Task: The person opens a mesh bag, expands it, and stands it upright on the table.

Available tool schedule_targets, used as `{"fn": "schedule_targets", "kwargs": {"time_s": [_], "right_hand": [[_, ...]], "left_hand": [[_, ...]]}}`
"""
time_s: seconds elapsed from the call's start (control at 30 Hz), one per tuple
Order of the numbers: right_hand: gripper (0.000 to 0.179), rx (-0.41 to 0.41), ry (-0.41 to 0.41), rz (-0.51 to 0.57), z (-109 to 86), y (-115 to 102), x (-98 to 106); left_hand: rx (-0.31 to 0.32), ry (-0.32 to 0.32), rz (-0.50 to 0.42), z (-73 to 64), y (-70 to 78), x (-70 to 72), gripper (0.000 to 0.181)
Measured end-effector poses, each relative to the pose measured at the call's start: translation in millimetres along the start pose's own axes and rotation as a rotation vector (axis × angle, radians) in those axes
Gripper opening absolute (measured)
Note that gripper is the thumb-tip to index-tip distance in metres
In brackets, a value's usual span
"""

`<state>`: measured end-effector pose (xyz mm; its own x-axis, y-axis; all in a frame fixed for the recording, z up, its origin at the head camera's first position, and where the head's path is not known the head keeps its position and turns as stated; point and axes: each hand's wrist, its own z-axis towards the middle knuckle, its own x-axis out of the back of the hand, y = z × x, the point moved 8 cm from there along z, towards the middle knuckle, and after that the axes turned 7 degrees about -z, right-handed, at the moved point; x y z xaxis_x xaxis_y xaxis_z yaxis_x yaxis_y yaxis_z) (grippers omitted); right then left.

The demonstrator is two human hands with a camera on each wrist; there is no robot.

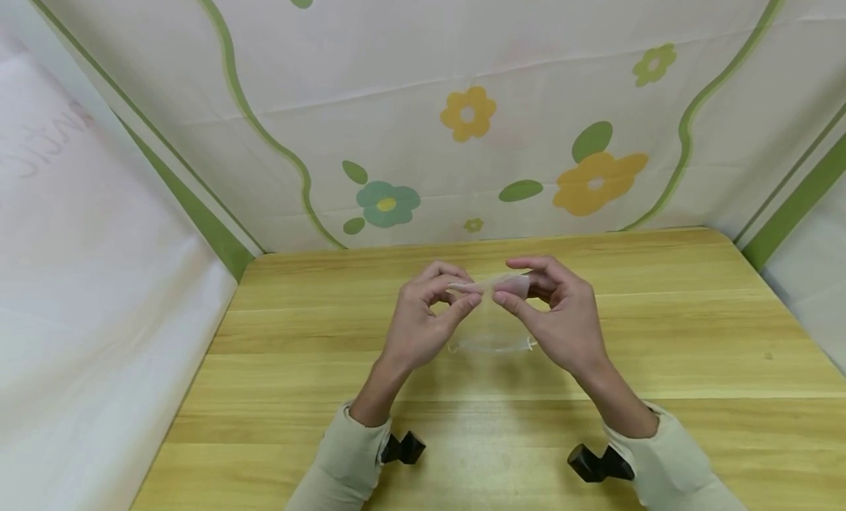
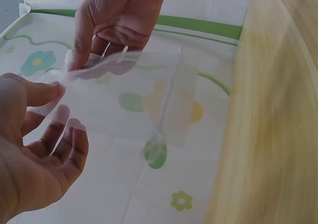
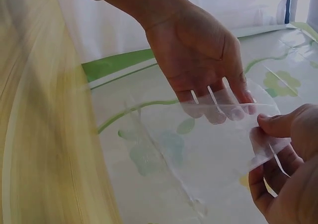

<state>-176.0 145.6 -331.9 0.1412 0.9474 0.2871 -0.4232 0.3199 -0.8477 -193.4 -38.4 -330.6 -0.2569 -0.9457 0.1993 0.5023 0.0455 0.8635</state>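
Note:
A thin, see-through whitish drawstring bag (image 1: 494,333) hangs between the two hands above the table. Its far edge is pinched between thumb and fingers of the left hand (image 1: 423,320). Close beside it, the right hand (image 1: 567,324) pinches the same edge with its thumb and fingers. Small white string loops show at both ends of the bag's lower hem in the head view. The sheer bag (image 2: 114,102) stretches away from the fingertips in the left wrist view, and fingers show through the bag (image 3: 213,149) in the right wrist view.
Below the hands lies a wooden tabletop (image 1: 297,382). A white cloth wall (image 1: 396,63) printed with flowers rises at the back, and another cloth wall (image 1: 99,276) stands at the left. Black devices (image 1: 406,448) sit by the sleeve cuffs.

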Motion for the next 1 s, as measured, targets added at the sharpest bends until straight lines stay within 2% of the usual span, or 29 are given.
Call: {"fn": "schedule_targets", "kwargs": {"time_s": [0.23,0.5,0.67,0.8,1.0], "right_hand": [[0.041,0.005,0.001,0.025,0.1,-0.5,-0.1],[0.036,0.001,-0.006,0.01,0.4,0.6,1.5],[0.038,-0.019,0.007,0.011,-1.2,2.7,-0.2],[0.043,-0.003,0.027,0.002,-0.4,1.8,0.5],[0.053,0.021,0.116,0.002,1.8,-2.5,8.9]], "left_hand": [[0.022,0.007,0.0,-0.2,-2.6,-1.5,0.007],[0.008,0.073,0.023,-0.5,-0.2,6.4,0.005],[0.006,0.041,0.013,-0.9,-0.9,0.2,0.006],[-0.003,0.022,0.014,-1.2,0.2,-1.9,0.005],[-0.032,0.097,0.039,-0.6,2.6,7.2,0.005]]}}
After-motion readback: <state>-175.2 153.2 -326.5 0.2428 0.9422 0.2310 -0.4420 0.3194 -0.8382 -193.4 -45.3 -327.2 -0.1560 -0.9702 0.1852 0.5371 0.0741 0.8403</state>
